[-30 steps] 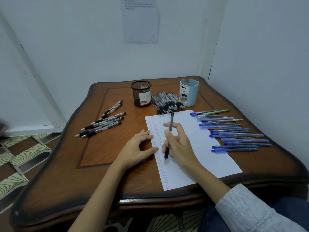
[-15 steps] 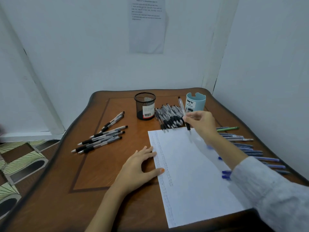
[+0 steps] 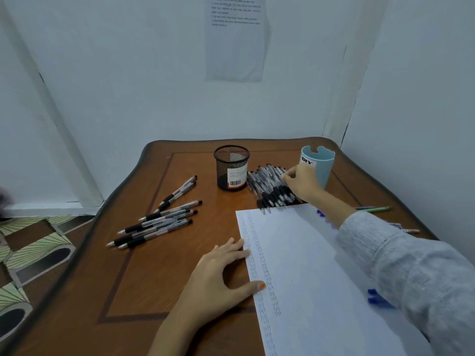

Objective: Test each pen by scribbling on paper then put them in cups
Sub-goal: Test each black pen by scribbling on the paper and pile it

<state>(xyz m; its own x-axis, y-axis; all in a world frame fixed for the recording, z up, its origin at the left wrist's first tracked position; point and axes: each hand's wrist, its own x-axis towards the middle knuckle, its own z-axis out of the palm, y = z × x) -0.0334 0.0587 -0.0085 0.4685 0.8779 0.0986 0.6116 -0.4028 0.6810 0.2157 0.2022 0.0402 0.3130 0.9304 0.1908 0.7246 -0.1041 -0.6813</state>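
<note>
Blue cup (image 3: 324,167) with "DIY" lettering

A brown wooden table (image 3: 154,278) with a scalloped edge and a dark inlaid border line is used as the carrying surface. A black mesh cup (image 3: 231,168) and a light blue cup (image 3: 324,167) are set upright near the far edge, with a pile of black pens (image 3: 270,187) laid between them. A looser group of black pens (image 3: 159,219) is laid at the left. A sheet of paper (image 3: 308,265) is laid at the near right. Blue pens (image 3: 376,300) and a green pen (image 3: 380,209) are located to its right, only partly visible.
</note>
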